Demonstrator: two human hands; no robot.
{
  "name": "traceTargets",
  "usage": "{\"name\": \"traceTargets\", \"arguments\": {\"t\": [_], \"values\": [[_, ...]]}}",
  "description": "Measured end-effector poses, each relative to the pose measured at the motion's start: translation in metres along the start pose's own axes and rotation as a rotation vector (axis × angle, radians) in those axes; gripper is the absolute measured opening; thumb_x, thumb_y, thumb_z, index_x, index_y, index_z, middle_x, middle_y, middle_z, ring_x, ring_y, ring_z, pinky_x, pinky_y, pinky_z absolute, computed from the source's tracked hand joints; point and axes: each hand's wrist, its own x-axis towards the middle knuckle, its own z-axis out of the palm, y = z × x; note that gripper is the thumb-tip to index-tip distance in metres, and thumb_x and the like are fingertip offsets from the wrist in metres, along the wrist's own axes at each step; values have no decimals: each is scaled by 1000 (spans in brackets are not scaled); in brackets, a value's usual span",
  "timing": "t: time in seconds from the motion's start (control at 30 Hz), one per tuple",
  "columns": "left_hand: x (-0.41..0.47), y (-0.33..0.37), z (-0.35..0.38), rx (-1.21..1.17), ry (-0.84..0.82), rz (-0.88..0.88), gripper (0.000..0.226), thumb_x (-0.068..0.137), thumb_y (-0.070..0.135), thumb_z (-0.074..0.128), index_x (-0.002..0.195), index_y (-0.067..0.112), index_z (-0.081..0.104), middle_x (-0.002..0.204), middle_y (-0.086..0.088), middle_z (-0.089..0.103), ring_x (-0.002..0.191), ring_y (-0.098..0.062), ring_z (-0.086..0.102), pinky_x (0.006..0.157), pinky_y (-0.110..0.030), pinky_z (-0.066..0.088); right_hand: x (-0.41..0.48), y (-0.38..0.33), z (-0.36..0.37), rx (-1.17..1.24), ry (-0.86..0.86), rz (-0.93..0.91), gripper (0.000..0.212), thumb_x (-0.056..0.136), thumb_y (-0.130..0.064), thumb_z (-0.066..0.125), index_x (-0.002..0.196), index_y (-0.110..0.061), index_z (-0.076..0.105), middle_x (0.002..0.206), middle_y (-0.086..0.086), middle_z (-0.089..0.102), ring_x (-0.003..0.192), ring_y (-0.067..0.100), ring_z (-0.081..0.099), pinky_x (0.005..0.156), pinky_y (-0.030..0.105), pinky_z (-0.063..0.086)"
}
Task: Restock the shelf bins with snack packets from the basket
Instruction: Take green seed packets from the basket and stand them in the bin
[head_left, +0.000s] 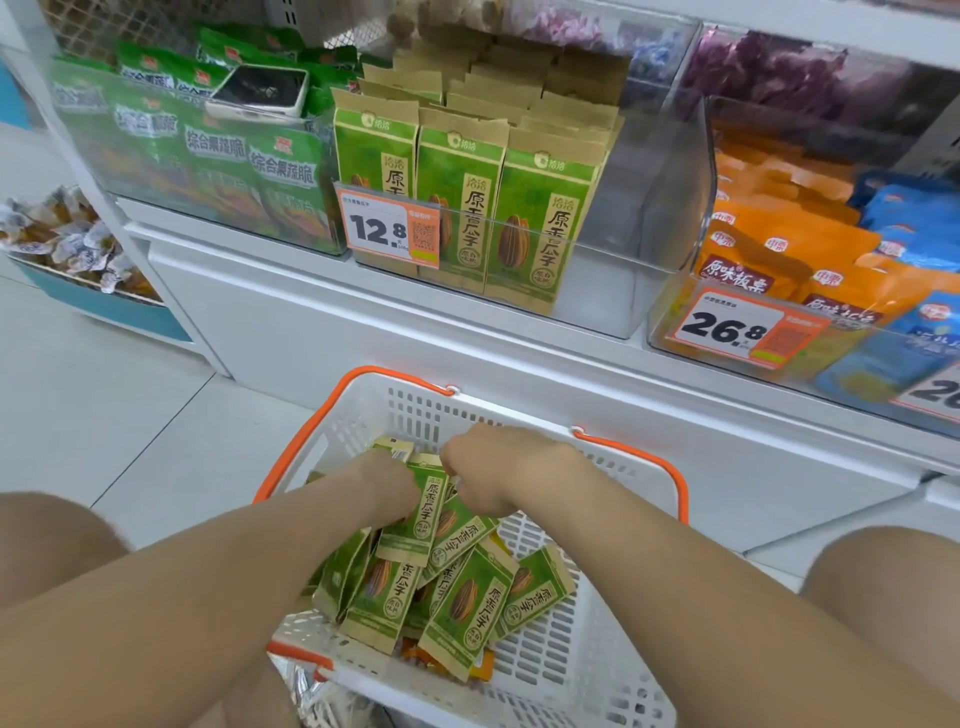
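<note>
A white basket (587, 660) with orange handles stands on the floor between my knees, holding several green sunflower-seed packets (467, 603). Both hands reach into its far half. My left hand (387, 480) grips the upper end of an upright green packet (426, 512). My right hand (483, 470) curls its fingers onto the packets just right of that one; the fingertips are hidden. Above, a clear shelf bin (613, 260) holds rows of the same green packets (462, 202), with room on its right side.
A bin of green vegetable-crisp bags (218, 156) with a phone (260, 91) on top sits to the left. Orange and blue bags (779, 260) fill the bin to the right. Price tags hang on the bin fronts. A blue tub of wrapped snacks (67, 244) stands at far left.
</note>
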Motion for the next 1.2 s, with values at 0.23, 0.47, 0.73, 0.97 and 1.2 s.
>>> {"name": "traceTargets", "arguments": {"t": [0.23, 0.47, 0.73, 0.97, 1.2], "values": [[-12, -18, -39, -503, 114, 26, 30, 101, 2, 51, 113, 24, 68, 118, 6, 67, 110, -21, 62, 95, -34, 49, -19, 10, -16, 3, -29, 57, 37, 94, -1, 51, 128, -11, 64, 115, 8, 65, 90, 25, 64, 65, 33, 52], [-37, -29, -85, -938, 400, 151, 19, 109, 12, 46, 107, 21, 62, 87, 10, 55, 68, 5, 57, 61, -16, 42, -45, 44, -29, 107, 69, 164, 38, 100, -37, 59, 132, -15, 55, 125, 10, 62, 109, 31, 63, 94, 47, 56], [-66, -29, -116, -1642, 623, 23, 26, 114, 23, 37, 102, 18, 60, 77, -5, 64, 60, -17, 64, 48, -29, 51, -80, 52, -32, 543, 178, 86, 123, 61, -73, 87, 151, -36, 13, 127, -6, 58, 111, 18, 60, 97, 39, 52], [-78, -23, -130, -1883, 333, -220, 40, 106, 4, 33, 97, 8, 71, 64, -6, 53, 45, -11, 41, 38, -20, 33, -101, 50, -51, 363, 612, -12, 50, 75, -57, 74, 119, -40, 57, 106, -8, 58, 100, 17, 58, 87, 41, 55], [-95, -9, -164, -1694, 595, -115, 55, 106, 64, 33, 112, 28, 74, 105, 3, 79, 101, -16, 72, 91, -36, 54, -123, 70, -81, 321, 919, 153, 37, 77, -66, 75, 83, -31, 66, 78, -10, 70, 78, 14, 66, 66, 37, 57]]}}
